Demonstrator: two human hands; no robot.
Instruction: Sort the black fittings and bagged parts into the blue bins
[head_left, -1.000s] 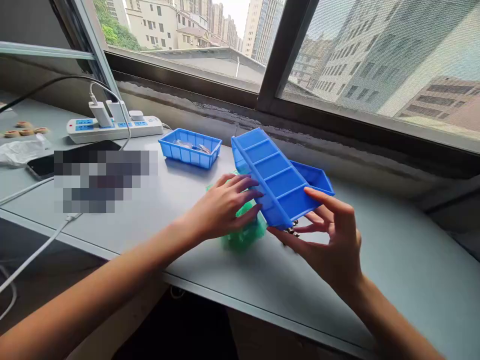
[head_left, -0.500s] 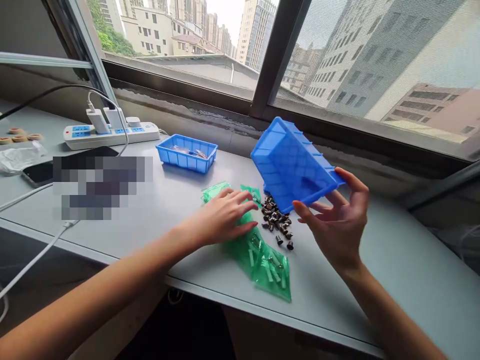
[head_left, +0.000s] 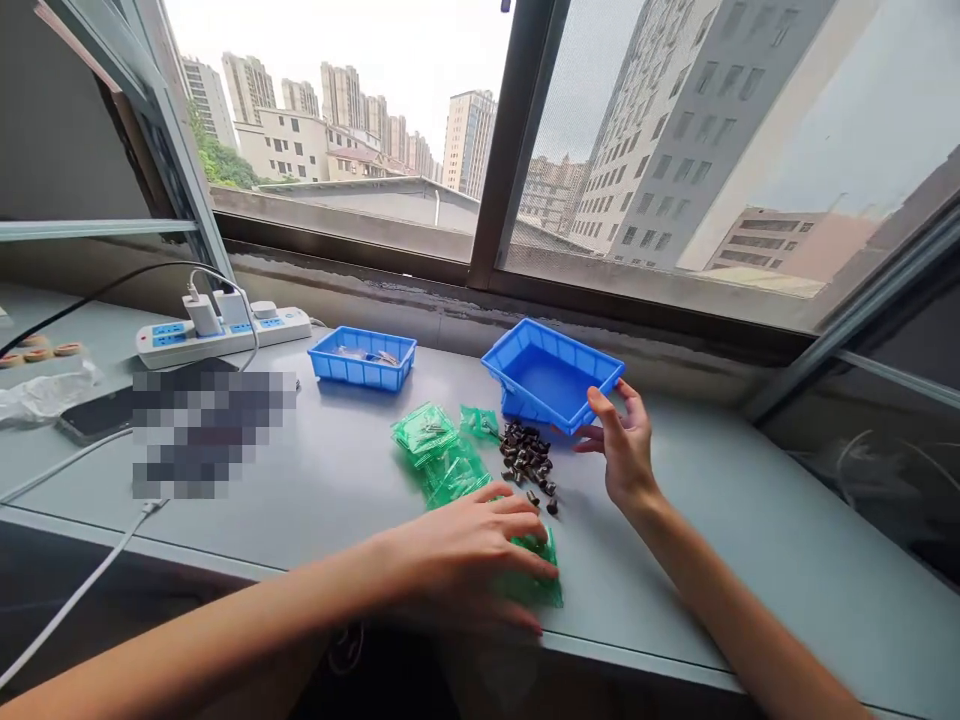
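My right hand [head_left: 626,440] grips an empty blue plastic bin [head_left: 551,375] by its near right corner, thumb on the rim and fingers below. The bin tilts toward me, just behind a heap of small dark metal fasteners [head_left: 525,452]. Near the table's front edge, my left hand [head_left: 491,550] lies over a green plastic bag [head_left: 553,590] with its fingers spread, hiding most of it. Beyond that hand, more green bags [head_left: 424,435] overlap, with small parts inside. A small green bag [head_left: 478,422] lies beside the fasteners.
Another blue bin [head_left: 361,370] with small items inside stands farther back. To the left are a white power strip [head_left: 225,337] with chargers, cables, a dark phone [head_left: 97,415] and a pixelated patch. The window [head_left: 480,275] and its sill border the grey table [head_left: 337,470].
My right hand has lowered the blue bin and turned its open side up toward me. My left hand has moved nearer the front edge, from the upper green bags to the nearest one.
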